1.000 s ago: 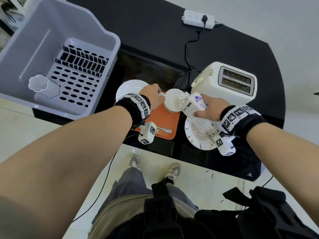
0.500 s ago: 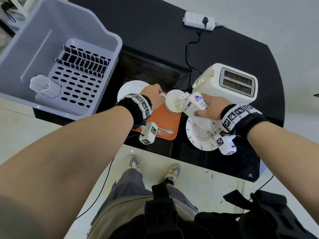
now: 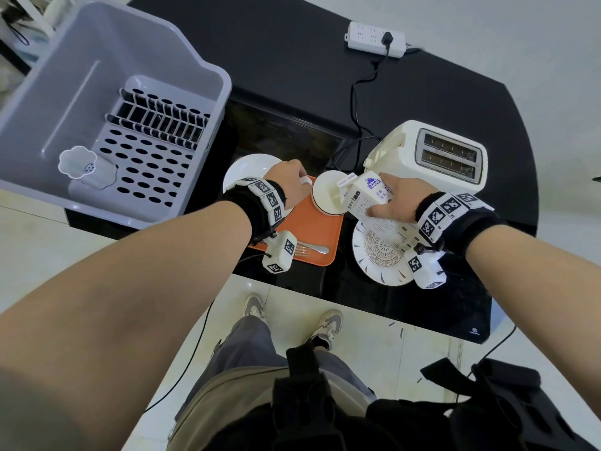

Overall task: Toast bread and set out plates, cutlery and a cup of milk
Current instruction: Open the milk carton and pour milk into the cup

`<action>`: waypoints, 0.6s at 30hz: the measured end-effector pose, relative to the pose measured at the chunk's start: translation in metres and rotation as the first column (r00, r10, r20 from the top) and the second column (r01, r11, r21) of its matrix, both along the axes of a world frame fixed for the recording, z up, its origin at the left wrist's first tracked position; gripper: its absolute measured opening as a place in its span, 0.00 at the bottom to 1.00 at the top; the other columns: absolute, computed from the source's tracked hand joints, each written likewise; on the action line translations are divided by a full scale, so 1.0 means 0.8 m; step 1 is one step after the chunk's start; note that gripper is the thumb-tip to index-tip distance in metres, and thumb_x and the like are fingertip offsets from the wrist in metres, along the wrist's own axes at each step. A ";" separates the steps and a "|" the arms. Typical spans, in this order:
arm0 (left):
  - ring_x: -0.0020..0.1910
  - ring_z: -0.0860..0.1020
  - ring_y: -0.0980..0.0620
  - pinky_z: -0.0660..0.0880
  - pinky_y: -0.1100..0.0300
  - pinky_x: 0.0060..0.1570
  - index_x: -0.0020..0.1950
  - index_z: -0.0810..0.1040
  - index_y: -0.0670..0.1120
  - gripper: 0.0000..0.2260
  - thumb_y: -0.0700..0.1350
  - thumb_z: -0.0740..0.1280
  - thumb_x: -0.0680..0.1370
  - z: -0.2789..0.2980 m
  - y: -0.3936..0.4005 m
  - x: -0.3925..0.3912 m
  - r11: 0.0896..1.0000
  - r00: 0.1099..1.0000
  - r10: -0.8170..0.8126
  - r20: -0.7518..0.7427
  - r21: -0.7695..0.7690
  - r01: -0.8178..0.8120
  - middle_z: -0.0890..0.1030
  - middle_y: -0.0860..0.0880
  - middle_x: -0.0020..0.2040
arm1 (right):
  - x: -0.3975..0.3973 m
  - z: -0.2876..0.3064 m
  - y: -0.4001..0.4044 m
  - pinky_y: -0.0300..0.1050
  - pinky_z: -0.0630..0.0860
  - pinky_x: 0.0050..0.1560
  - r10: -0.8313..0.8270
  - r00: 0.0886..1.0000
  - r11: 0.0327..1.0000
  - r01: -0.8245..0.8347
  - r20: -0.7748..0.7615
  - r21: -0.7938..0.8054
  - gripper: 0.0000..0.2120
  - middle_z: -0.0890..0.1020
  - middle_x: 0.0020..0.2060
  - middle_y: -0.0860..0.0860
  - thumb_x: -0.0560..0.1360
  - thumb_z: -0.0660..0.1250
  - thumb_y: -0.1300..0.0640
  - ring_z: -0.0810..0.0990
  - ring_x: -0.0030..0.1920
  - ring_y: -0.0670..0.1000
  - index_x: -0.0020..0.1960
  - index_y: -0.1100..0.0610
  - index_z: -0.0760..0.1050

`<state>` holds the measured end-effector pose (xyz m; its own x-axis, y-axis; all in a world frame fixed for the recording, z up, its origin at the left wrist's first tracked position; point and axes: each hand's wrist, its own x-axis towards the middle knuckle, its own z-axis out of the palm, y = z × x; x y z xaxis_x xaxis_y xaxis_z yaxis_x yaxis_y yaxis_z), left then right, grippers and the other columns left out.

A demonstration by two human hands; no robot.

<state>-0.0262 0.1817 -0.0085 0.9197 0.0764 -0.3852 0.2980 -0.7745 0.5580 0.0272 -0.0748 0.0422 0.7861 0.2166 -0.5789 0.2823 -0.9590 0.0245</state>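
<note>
My right hand (image 3: pixel 398 200) grips a white milk carton (image 3: pixel 367 193), tilted with its spout over a white cup (image 3: pixel 327 195). The cup stands on the far right corner of an orange tray (image 3: pixel 309 229), and milk shows inside it. My left hand (image 3: pixel 287 180) is closed on the cup's handle at its left side. A fork (image 3: pixel 310 248) lies on the tray's near edge. A plain white plate (image 3: pixel 247 167) sits behind my left wrist. Under the carton lies a patterned plate (image 3: pixel 379 255). A white toaster (image 3: pixel 432 157) stands behind my right hand, with bread in both slots.
A grey dish rack (image 3: pixel 107 115) with a small white cutlery holder (image 3: pixel 83 166) fills the left of the black table (image 3: pixel 292 60). A white power strip (image 3: pixel 375 39) lies at the far edge, its black cord running to the toaster. The table's front edge is just below the plates.
Both hands hold nearly the same places; the carton stays tilted over the cup. The view has shifted slightly.
</note>
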 end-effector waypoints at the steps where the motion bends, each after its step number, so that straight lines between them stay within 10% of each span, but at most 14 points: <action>1: 0.49 0.75 0.49 0.70 0.58 0.47 0.63 0.75 0.46 0.12 0.50 0.65 0.82 0.001 0.000 0.001 1.000 1.000 -0.005 0.000 0.001 0.005 0.80 0.48 0.53 | 0.000 0.000 0.000 0.50 0.73 0.50 -0.005 1.000 1.000 0.005 -0.001 0.005 0.33 0.82 0.53 0.51 0.71 0.71 0.34 0.79 0.50 0.55 0.68 0.51 0.69; 18: 0.49 0.76 0.49 0.69 0.57 0.47 0.62 0.75 0.47 0.12 0.50 0.65 0.82 0.003 -0.005 0.002 1.000 1.000 -0.013 -0.006 0.014 0.013 0.81 0.46 0.55 | -0.004 0.010 0.001 0.51 0.77 0.52 -0.044 0.999 0.999 0.044 -0.032 0.002 0.40 0.82 0.55 0.51 0.70 0.72 0.34 0.80 0.52 0.55 0.76 0.48 0.64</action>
